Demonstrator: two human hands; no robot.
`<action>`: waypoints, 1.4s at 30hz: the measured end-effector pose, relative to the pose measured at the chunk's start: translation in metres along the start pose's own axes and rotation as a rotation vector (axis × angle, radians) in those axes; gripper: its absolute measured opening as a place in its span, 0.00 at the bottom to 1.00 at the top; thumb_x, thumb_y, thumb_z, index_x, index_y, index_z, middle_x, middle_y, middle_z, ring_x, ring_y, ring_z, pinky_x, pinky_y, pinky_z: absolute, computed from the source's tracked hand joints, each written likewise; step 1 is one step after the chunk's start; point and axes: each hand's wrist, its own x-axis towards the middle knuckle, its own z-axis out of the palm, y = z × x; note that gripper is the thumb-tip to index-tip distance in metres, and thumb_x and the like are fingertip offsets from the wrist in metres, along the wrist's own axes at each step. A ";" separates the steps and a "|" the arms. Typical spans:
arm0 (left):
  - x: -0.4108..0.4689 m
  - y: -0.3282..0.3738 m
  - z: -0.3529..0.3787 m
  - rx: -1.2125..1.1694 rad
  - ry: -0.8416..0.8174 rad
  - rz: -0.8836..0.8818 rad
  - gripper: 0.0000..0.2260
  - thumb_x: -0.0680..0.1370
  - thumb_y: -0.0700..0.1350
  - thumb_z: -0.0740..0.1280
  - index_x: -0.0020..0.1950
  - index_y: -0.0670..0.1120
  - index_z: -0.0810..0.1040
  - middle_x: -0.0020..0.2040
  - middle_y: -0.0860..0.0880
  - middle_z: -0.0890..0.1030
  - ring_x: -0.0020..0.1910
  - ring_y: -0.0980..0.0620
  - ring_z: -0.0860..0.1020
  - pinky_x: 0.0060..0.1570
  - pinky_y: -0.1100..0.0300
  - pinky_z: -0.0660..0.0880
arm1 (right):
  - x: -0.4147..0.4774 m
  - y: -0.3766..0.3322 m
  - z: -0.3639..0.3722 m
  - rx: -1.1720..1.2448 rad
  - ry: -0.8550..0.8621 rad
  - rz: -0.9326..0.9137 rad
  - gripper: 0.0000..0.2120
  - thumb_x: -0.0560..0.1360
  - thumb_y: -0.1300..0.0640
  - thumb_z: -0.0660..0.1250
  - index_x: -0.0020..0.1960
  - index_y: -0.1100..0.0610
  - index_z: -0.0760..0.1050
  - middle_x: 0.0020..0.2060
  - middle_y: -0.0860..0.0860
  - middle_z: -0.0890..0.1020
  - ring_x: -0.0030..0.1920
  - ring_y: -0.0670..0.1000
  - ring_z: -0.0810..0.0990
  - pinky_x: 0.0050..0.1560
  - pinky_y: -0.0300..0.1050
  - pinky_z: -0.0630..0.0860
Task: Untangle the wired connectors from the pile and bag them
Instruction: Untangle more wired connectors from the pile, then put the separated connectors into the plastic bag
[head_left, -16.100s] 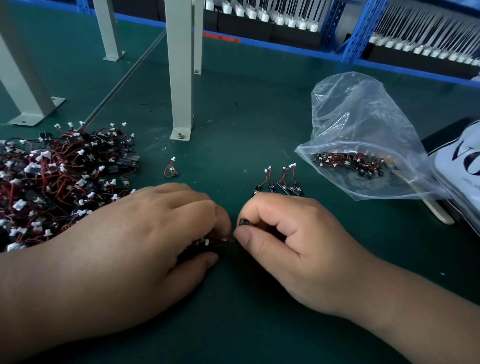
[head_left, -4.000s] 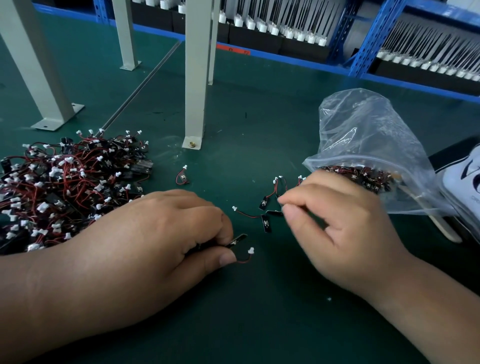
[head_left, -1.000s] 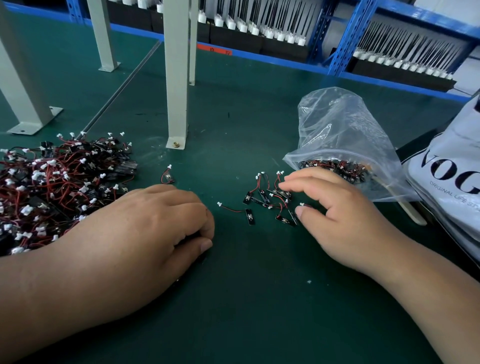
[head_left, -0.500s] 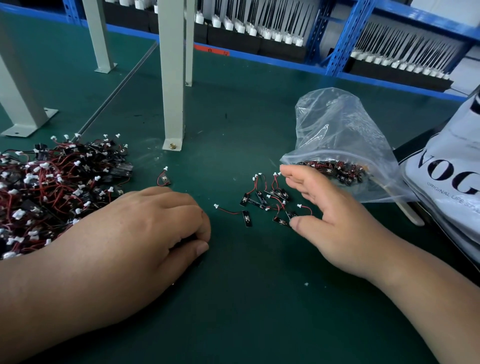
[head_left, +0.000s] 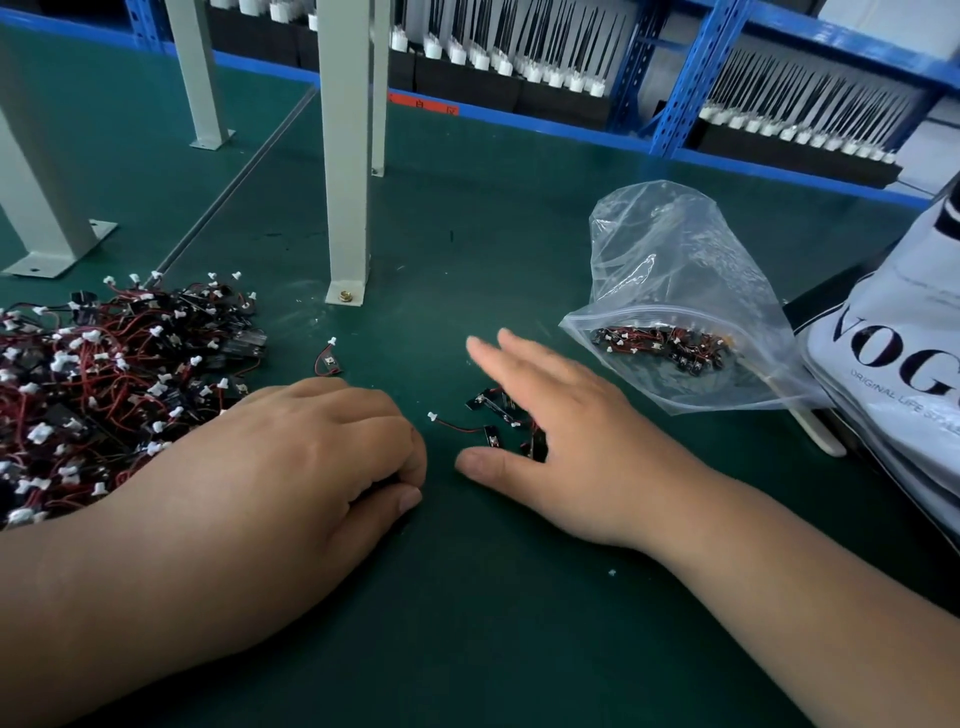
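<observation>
Green mat (head_left: 467, 249) holds loose connectors (head_left: 480, 402) under spread right hand (head_left: 566, 431), perhaps touching.

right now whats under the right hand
The right hand hides part of a cluster of wired connectors on the green mat; a few stick out by the thumb. How many lie beneath the palm is hidden.

On the right hand (head_left: 566, 431) the fingers (head_left: 501, 356) are blurred and cover part of the loose connectors (head_left: 480, 401). The left hand (head_left: 291, 457) curls over, hiding its grip. The pile (head_left: 104, 384) runs off the left edge, the white bag (head_left: 893, 374) off the right.
</observation>
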 end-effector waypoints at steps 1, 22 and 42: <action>0.000 0.000 0.000 0.003 -0.002 -0.001 0.05 0.76 0.56 0.59 0.44 0.59 0.72 0.42 0.61 0.74 0.42 0.56 0.74 0.40 0.51 0.76 | 0.001 -0.003 0.000 -0.022 0.005 -0.012 0.39 0.68 0.24 0.53 0.77 0.33 0.54 0.79 0.40 0.56 0.78 0.44 0.52 0.76 0.44 0.52; -0.002 -0.008 0.003 0.005 0.008 0.023 0.03 0.77 0.57 0.60 0.45 0.61 0.71 0.43 0.64 0.73 0.42 0.60 0.72 0.40 0.56 0.75 | -0.001 0.008 -0.006 -0.142 0.230 -0.019 0.17 0.77 0.41 0.62 0.37 0.53 0.67 0.33 0.46 0.71 0.35 0.49 0.71 0.34 0.46 0.68; -0.001 -0.015 0.010 -0.015 0.038 0.067 0.02 0.77 0.56 0.61 0.45 0.61 0.70 0.44 0.64 0.72 0.42 0.59 0.73 0.40 0.55 0.74 | 0.001 0.013 -0.007 -0.155 0.174 0.006 0.24 0.72 0.31 0.56 0.34 0.51 0.63 0.41 0.45 0.70 0.37 0.46 0.72 0.35 0.44 0.70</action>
